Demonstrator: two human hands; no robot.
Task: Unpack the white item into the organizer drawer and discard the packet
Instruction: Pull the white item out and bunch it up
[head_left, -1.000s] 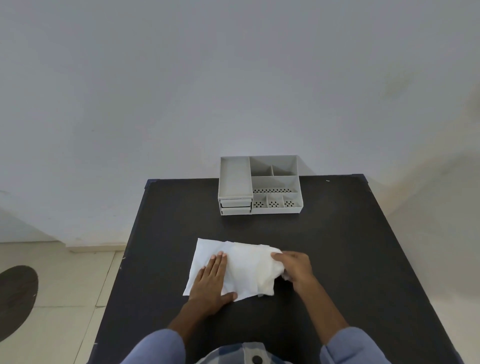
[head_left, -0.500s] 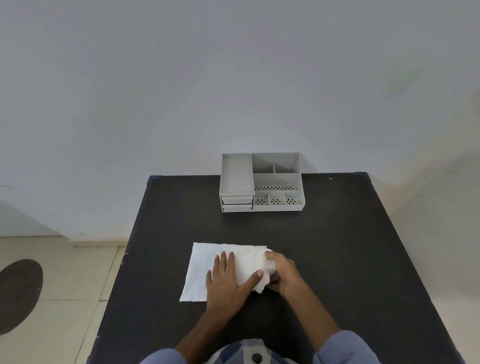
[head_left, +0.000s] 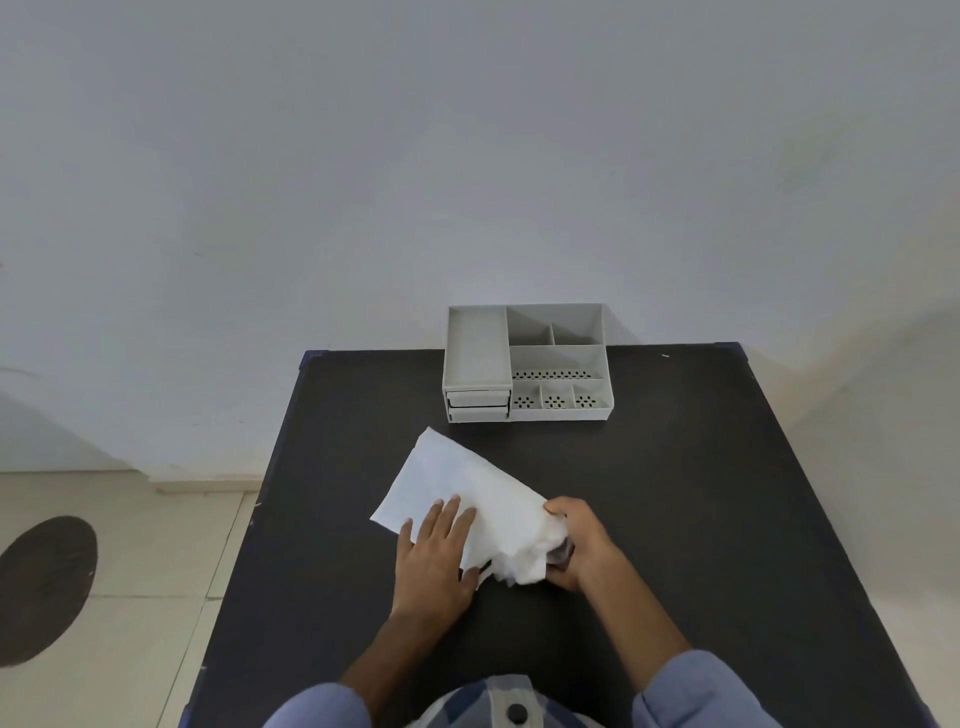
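Note:
A white packet (head_left: 457, 483) lies flat on the black table (head_left: 675, 493), turned so one corner points toward the organizer. My left hand (head_left: 436, 556) presses flat on its near left part, fingers spread. My right hand (head_left: 582, 545) is closed around the packet's crumpled right end, where something dark shows between the fingers. The grey organizer (head_left: 527, 364) stands at the table's far edge, with two shut drawers (head_left: 478, 405) at its front left. The white item itself is hidden inside the packet.
The organizer's top has several open compartments, some with perforated floors. A pale wall rises right behind the table. Tiled floor with a dark round mat (head_left: 44, 587) lies to the left, below the table's left edge.
The packet has rotated, its far left corner swinging up toward the organizer. My left hand slid to its near edge, and my right hand shifted right, still gripping the crumpled end.

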